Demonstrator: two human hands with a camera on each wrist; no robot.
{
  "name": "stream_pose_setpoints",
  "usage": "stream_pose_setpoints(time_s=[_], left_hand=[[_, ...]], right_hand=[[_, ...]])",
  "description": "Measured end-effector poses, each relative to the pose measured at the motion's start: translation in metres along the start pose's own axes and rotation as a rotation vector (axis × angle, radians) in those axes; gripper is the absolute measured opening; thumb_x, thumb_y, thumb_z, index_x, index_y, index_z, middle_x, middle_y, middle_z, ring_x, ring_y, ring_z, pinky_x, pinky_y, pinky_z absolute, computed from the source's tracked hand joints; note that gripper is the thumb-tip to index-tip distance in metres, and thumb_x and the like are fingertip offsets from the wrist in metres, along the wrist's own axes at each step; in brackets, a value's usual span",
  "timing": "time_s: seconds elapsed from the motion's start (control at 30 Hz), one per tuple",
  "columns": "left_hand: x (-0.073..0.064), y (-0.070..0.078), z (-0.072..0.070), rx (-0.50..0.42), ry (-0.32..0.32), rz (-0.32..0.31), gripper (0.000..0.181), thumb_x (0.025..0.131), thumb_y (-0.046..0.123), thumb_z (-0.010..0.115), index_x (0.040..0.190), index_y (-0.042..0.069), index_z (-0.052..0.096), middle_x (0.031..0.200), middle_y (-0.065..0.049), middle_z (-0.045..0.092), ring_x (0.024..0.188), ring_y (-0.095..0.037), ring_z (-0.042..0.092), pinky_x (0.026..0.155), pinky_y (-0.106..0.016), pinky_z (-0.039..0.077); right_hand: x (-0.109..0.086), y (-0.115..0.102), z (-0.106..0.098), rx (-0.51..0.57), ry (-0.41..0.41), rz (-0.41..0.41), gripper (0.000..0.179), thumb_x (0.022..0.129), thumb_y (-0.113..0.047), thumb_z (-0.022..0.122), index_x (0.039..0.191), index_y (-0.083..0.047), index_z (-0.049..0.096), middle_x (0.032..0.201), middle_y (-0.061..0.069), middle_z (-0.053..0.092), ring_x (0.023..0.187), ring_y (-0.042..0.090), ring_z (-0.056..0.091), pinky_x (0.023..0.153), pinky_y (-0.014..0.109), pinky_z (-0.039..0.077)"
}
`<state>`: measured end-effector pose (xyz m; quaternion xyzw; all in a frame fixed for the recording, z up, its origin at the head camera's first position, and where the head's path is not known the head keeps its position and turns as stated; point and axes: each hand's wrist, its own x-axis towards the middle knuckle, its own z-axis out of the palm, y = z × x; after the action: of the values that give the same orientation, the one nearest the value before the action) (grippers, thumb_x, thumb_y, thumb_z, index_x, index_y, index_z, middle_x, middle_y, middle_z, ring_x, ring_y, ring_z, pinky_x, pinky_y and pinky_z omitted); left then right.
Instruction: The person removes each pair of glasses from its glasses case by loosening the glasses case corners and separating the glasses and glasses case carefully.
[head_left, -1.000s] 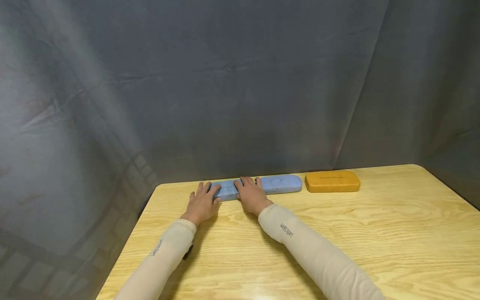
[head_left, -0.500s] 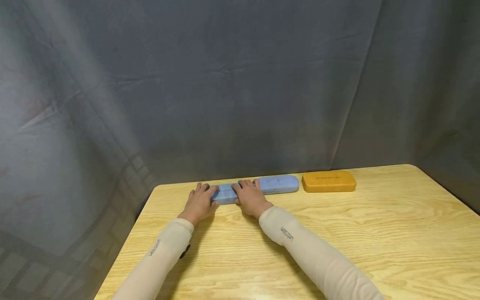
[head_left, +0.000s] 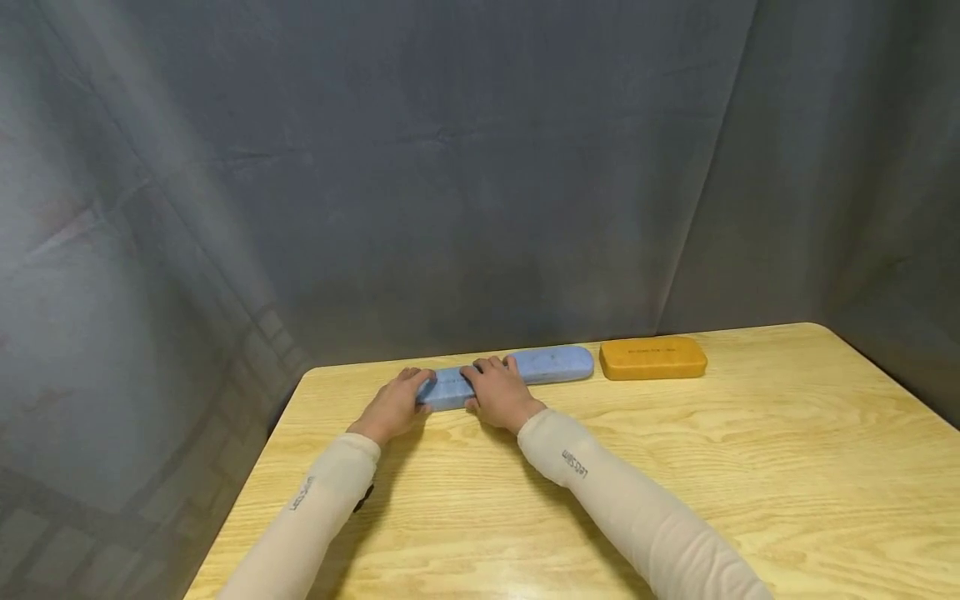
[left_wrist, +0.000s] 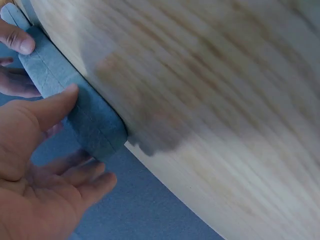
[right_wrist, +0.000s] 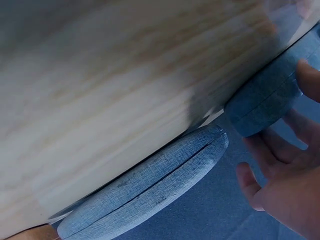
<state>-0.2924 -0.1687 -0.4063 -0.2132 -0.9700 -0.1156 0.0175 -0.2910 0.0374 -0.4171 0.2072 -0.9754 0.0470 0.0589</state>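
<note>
A darker blue glasses case lies near the table's back edge, left of the middle. My left hand grips its left end; in the left wrist view the thumb lies on the case's seamed side, with the fingers bent around the far side. The right hand holds the other end, thumb towards me and fingers across the top. Right beside that hand is a lighter blue glasses case, rounded and fabric-like, with a dark seam along its side in the right wrist view. Further right sits an orange case with small dark lettering.
The three cases stand in a row along the back edge of the pale wooden table. A grey curtain hangs just behind that edge and continues down both sides.
The left hand's spread fingers have drawn in around the left end of the darker blue case. That case has come slightly towards me. The view has shifted a little; the other cases stay put.
</note>
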Motion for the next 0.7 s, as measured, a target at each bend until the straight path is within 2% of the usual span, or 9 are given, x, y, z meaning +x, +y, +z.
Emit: stream_pose_setpoints(time_s=[0.2,0.4,0.7], left_hand=[[-0.001,0.001,-0.002,0.010,0.015,0.042,0.050,0.084,0.007,0.079,0.129,0.014,0.057,0.133,-0.017,0.062,0.112,-0.037,0.065,0.093,-0.048,0.054],[-0.003,0.003,-0.004,0.018,0.003,0.032,0.052,0.082,0.005,0.080,0.129,0.015,0.059,0.131,-0.017,0.064,0.113,-0.036,0.065,0.092,-0.047,0.055],[-0.004,0.005,-0.008,0.005,0.013,0.059,0.052,0.073,0.005,0.087,0.119,0.013,0.065,0.120,-0.013,0.070,0.100,-0.028,0.069,0.084,-0.041,0.056]], right_hand=[[-0.004,0.001,-0.003,0.017,0.007,-0.011,0.056,0.093,-0.043,0.067,0.144,-0.023,0.052,0.143,0.007,0.055,0.129,0.027,0.050,0.107,0.051,0.033],[-0.007,0.000,-0.004,0.028,0.008,-0.027,0.057,0.092,-0.043,0.069,0.143,-0.023,0.053,0.141,0.006,0.057,0.126,0.027,0.051,0.104,0.051,0.035],[-0.012,0.005,-0.005,0.058,0.030,-0.030,0.071,0.084,-0.048,0.076,0.144,-0.017,0.052,0.136,0.006,0.060,0.126,0.026,0.053,0.108,0.047,0.038]])
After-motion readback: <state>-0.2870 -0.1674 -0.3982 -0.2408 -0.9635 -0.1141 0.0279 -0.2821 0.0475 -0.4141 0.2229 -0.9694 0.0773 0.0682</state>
